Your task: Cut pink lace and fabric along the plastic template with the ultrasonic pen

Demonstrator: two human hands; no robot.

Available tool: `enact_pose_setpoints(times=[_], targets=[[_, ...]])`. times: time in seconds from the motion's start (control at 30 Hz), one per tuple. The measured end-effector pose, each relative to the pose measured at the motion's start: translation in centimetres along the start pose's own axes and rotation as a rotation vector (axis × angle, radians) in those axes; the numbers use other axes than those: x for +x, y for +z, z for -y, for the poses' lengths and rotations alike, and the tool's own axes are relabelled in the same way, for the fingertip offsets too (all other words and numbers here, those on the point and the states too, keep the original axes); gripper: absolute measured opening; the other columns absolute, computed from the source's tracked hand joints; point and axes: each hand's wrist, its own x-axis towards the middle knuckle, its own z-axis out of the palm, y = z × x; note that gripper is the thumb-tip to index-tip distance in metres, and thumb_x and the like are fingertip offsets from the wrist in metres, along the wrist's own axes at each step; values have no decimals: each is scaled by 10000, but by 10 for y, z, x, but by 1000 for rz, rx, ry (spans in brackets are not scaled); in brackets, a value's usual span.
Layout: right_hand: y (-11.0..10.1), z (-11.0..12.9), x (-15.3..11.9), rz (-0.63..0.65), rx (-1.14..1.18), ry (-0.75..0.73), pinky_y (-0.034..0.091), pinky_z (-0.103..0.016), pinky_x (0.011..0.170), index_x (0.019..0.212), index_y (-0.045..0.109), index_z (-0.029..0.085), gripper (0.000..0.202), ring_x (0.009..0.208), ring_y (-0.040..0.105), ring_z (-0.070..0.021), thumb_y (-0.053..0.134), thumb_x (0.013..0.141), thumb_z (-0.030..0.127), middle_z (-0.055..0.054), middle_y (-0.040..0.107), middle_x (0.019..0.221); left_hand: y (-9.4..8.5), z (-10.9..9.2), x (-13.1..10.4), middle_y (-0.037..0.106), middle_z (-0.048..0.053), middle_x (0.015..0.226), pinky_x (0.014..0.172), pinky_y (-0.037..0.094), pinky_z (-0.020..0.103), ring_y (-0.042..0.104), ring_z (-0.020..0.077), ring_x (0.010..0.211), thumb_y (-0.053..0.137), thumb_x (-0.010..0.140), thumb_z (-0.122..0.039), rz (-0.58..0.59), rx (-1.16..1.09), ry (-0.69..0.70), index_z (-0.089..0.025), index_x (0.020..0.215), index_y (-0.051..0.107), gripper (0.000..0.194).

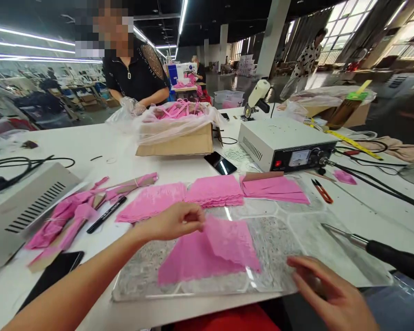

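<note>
White desk (100, 151) under me carries a clear plate (276, 248) where my left hand (172, 223) has its grip pinched on the top corner of a limp, light pink lace piece (207, 255), while my right hand (326, 294) rests open at the plate's near edge, with bare room between.

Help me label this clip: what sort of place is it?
Probably a garment workshop: stacks of pink lace fabric pieces on a long white table, a white sewing machine behind, and a cardboard box of pink straps.
</note>
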Motion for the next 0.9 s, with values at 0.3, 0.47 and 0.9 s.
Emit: enact_pose_setpoints(times=[0.3,0.47,0.9], targets=[[44,52,37,258,-21,-411,579,-272,704,1026,630,239,184,829,663,-179,593,861,167,-60,672,902,34,43,-90,701,23,1040,815,492,273,651,151,927,512,940,-229,-210,161,9,-212,868,569,93],[49,50,37,255,-24,-507,581,-264,692,1009,644,253,163,803,665,-175,595,867,190,-53,669,885,42,50,-102,641,51,1185,941,470,283,604,163,1099,506,941,-156,-250,266,99,-203,859,582,122],[51,46,47,246,2,-601,611,-236,644,980,720,308,165,745,726,-189,623,847,301,-42,733,871,46,54,-123,562,73,1340,1025,446,349,539,214,1218,555,875,-104,-195,358,70,-197,882,619,114]])
